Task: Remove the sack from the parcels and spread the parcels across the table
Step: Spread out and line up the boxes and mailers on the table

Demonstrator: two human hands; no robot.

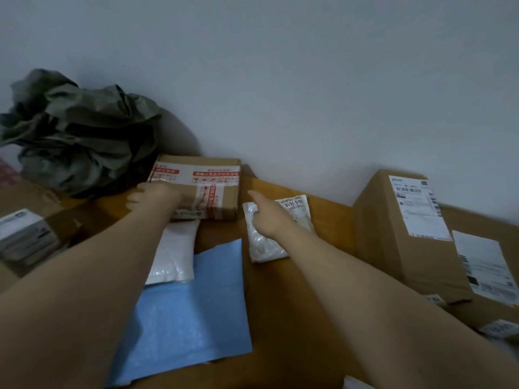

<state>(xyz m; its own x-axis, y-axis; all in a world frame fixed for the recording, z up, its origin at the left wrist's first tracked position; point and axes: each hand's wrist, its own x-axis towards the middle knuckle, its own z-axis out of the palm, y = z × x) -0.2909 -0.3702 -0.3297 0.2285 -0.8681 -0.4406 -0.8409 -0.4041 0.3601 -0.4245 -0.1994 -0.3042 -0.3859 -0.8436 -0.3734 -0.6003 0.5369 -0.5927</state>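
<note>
Nearest the camera a blue padded mailer (182,318) lies flat on the wooden tabletop (295,282), its far edge overlapped by a white bubble mailer (174,251); these two want sliding apart so that neither covers the other. Beyond them the right hand (269,217) lies on a labelled bubble mailer (292,211), forefinger straight; whether the other fingers pinch it I cannot tell. The left hand (153,196) touches the near left corner of a red-taped carton (213,189); its grasp is blurred. The step looks like spacing parcels out: best to push each one low across the wood into bare patches, away from the tall cardboard box (398,234) at right. The green sack (81,136) is off the parcels, crumpled at upper left against a plain grey wall (309,80).
</note>
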